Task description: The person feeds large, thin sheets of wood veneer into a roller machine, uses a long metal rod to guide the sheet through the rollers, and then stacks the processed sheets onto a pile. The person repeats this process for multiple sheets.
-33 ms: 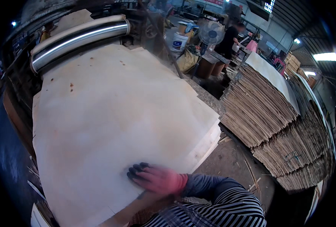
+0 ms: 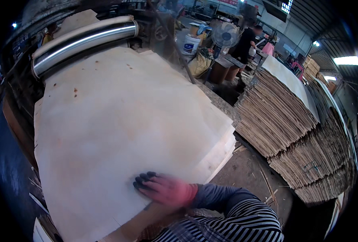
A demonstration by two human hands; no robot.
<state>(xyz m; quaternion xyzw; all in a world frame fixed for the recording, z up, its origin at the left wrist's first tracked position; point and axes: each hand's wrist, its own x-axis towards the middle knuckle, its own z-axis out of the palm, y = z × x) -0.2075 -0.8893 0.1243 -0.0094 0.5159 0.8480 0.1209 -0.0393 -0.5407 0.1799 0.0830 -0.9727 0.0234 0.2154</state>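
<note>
Over to the upper right we see a dark, ribbed roof (image 2: 326,29) with a bright white light panel (image 2: 347,60) and a smaller light panel (image 2: 330,78) below it. A round lamp (image 2: 316,43) glows to their left. Behind, we make out a pale wall (image 2: 298,39) and a gridded window (image 2: 286,6), shining white. Nearer, we find a pedestal fan (image 2: 225,36), a white bucket (image 2: 190,45), and a dull grey floor (image 2: 247,171) littered with thin wood strips (image 2: 266,183).

The right hand (image 2: 165,189), in a pink glove with dark fingertips, lies on a broad, pale wood-veneer sheet (image 2: 118,121) dotted with brown knots. Beyond its far edge runs a shiny silver metal roller (image 2: 84,42). To the right rise tall stacks of rough-edged brown sheets (image 2: 273,111); behind stands a round grey fan (image 2: 225,35).
</note>
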